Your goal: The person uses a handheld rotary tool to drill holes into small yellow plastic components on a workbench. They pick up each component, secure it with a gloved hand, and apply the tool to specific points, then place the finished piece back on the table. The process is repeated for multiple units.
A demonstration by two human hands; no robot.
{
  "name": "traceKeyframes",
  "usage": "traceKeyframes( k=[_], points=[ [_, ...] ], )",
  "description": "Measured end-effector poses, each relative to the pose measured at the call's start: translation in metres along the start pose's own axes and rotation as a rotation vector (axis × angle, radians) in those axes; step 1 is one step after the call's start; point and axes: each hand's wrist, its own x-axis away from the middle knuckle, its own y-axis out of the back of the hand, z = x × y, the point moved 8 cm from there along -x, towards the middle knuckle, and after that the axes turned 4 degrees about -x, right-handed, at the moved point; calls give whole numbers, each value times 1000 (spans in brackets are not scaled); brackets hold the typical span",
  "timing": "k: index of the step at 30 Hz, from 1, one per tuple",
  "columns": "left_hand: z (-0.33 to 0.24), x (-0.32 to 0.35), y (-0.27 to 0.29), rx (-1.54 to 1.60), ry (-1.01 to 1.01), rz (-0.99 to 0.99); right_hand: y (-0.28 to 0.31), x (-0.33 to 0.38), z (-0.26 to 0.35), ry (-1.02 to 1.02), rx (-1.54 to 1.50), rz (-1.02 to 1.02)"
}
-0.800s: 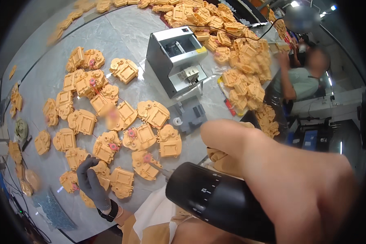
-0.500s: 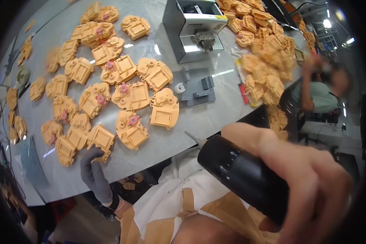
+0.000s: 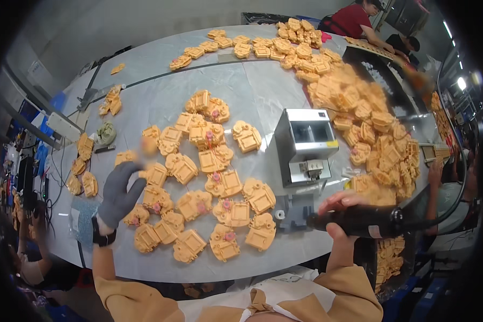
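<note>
My left hand [image 3: 121, 193], in a grey glove, hovers with fingers apart over a cluster of orange moulded plastic parts [image 3: 198, 193] on the grey table [image 3: 145, 102], close to one part [image 3: 155, 174] at the cluster's left edge. My right hand [image 3: 341, 212] grips a black electric screwdriver [image 3: 367, 221] held level above the table's near edge, its tip pointing left toward a small grey fixture [image 3: 295, 209].
A silver box-shaped machine [image 3: 306, 145] stands right of the cluster. A large heap of orange parts [image 3: 359, 107] fills the right and far side. Other people [image 3: 359, 19] work at the far end and a person [image 3: 456, 193] at the right. Cables and boxes line the left edge.
My left hand has risen from below the table's near edge to over the orange parts. The screwdriver, earlier close to the camera, now sits lower and level near the fixture.
</note>
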Motion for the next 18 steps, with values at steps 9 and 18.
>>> traceKeyframes(
  k=[9,18],
  points=[
    [25,-113,-46,35,11,96,-50,-84,-62,-932,39,378],
    [54,-71,17,51,179,186,-131,-419,-167,-96,624,680]
  ],
)
